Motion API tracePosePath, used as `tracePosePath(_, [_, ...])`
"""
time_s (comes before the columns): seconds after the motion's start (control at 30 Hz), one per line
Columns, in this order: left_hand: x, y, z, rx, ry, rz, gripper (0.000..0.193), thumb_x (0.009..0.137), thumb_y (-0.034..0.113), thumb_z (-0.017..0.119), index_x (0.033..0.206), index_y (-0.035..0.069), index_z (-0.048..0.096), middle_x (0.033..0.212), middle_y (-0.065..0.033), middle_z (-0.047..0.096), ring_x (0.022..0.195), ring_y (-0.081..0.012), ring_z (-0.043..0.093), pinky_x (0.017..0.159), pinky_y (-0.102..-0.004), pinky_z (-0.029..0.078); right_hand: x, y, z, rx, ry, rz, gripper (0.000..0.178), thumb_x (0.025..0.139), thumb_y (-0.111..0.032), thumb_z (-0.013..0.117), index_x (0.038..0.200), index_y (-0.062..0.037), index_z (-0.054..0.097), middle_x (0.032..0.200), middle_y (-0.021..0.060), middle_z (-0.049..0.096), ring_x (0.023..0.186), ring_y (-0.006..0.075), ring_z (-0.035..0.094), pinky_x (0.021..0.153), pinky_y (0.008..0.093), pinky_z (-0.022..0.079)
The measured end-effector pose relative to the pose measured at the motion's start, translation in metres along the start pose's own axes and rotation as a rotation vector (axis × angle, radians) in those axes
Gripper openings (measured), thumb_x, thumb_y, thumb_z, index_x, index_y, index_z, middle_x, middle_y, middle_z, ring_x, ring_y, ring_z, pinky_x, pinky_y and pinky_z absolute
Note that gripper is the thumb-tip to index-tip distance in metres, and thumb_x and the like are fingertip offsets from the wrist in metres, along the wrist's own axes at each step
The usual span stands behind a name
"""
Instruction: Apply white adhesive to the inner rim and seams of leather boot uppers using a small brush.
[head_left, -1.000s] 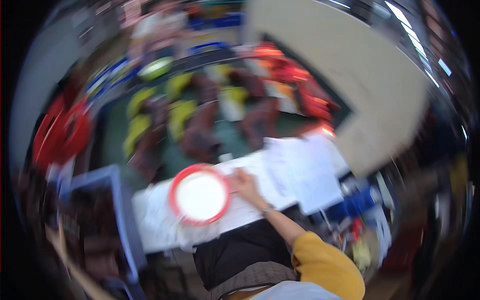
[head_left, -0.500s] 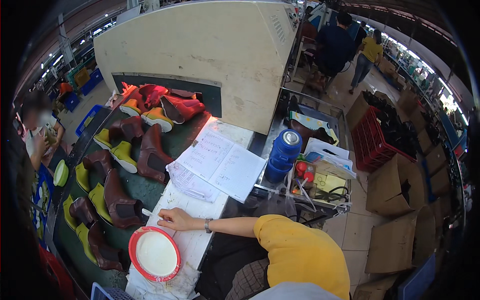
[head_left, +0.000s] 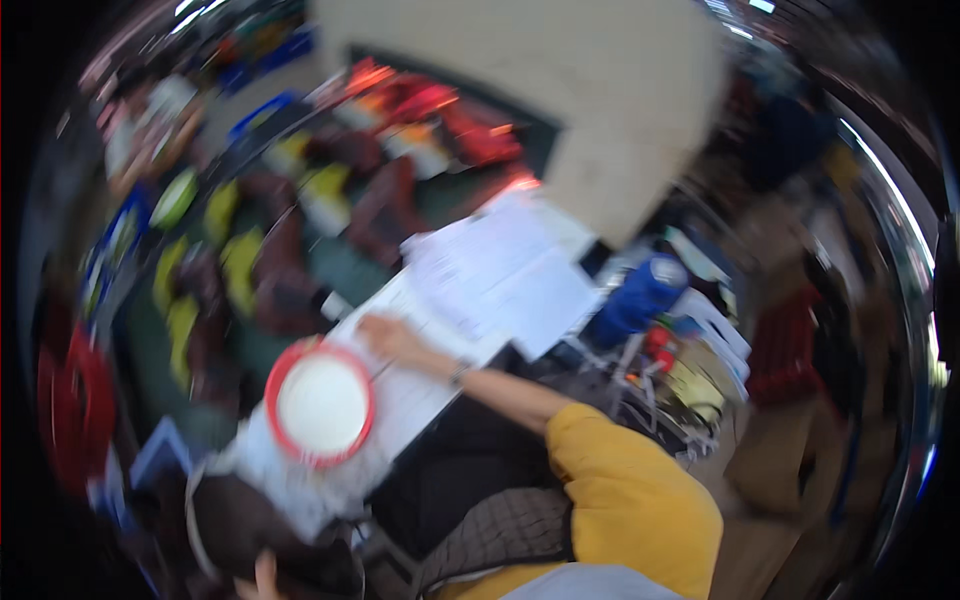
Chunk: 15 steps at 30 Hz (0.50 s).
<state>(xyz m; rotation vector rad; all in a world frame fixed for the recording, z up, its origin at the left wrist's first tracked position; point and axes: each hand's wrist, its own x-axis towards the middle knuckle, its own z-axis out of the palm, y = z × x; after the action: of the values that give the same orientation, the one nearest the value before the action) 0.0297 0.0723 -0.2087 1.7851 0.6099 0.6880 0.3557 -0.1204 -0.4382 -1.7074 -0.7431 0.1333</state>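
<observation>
While the right hand (head_left: 392, 338) stays by the bowl (head_left: 318, 461) at the tabletop's (head_left: 412, 396) far edge, the left hand (head_left: 263, 582) newly appears by a dark item (head_left: 240, 515); I cannot tell either grip

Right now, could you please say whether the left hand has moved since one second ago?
Yes: the left hand has moved rightward, nearer the red bowl, which serves as the reference.

the white bench (head_left: 412, 396) carries a red-rimmed bowl (head_left: 318, 461) and papers (head_left: 510, 265).
</observation>
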Motion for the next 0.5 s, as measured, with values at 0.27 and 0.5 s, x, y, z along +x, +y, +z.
tracePosePath(0.27, [-0.023, -0.023, -0.029, -0.17, 0.055, -0.134, 0.052, 0.08, 0.0, 0.075, 0.13, -0.004, 0.059, 0.123, -0.009, 0.067, 0.11, -0.0174, 0.063, 0.097, -0.0315, 0.048, 0.007, -0.146, -0.031, -0.426, -0.182, -0.177, 0.015, 0.091, -0.018, 0.073, 0.096, -0.0044, 0.076, 0.084, 0.0074, 0.066, 0.071, 0.0231, 0.065, 0.063, 0.0332, 0.049])
tracePosePath(0.5, [-0.006, -0.027, -0.023, -0.191, -0.108, -0.271, 0.045, 0.081, 0.002, 0.077, 0.123, -0.005, 0.062, 0.114, -0.0085, 0.07, 0.101, -0.0153, 0.064, 0.092, -0.0306, 0.051, 0.007, -0.154, -0.025, -0.691, -0.254, -0.423, 0.011, 0.086, -0.018, 0.076, 0.093, -0.0092, 0.078, 0.085, 0.0035, 0.068, 0.073, 0.0231, 0.066, 0.062, 0.033, 0.05])
